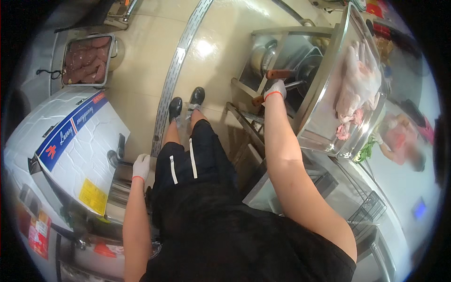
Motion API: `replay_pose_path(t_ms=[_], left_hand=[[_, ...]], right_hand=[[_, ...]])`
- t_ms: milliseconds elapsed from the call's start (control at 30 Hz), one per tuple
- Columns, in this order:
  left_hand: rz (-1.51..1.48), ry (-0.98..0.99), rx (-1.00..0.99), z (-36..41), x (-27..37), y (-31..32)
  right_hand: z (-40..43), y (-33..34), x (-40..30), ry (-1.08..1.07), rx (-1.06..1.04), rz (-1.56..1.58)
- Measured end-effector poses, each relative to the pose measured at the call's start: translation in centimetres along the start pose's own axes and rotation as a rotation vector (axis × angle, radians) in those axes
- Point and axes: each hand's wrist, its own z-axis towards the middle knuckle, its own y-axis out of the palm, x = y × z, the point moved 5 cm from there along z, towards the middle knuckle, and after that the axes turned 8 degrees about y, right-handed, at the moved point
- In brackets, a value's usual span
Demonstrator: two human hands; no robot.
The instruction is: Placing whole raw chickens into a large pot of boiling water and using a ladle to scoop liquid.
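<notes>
My right hand [277,91], in a whitish glove with a red cuff, reaches to the shelf under a steel counter. It is at a wooden-handled pan [308,73], among the handles; its fingers are partly hidden, and I cannot tell which handle it touches. My left hand [141,167], gloved the same way, hangs low at my side beside a white chest freezer [105,130]; its fingers look loosely curled, and nothing shows in it. A whole plucked bird [360,79] lies in a steel tray [320,142] on the counter above my right hand.
A steel tray of dark red meat [86,60] stands beyond the freezer. A slotted drain cover [181,53] crosses the tiled floor. On the shelf sits a metal pot [262,60]. Wire fry baskets [368,211] lie at the right. A co-worker [405,141] holds green leaves [366,149] past the counter.
</notes>
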Motion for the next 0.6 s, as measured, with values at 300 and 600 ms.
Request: replay_pose_path(t_ms=[300, 600], left_hand=[[-0.177, 0.067, -0.003, 1.9, 8.2, 2.5], [-0.112, 0.116, 0.032, 1.6, 11.2, 0.4]], right_hand=[[9.1, 2.6, -2.8, -0.007, -0.222, 0.410], [-6.1, -0.4, -0.4, 0.000, -0.339, 0.391]])
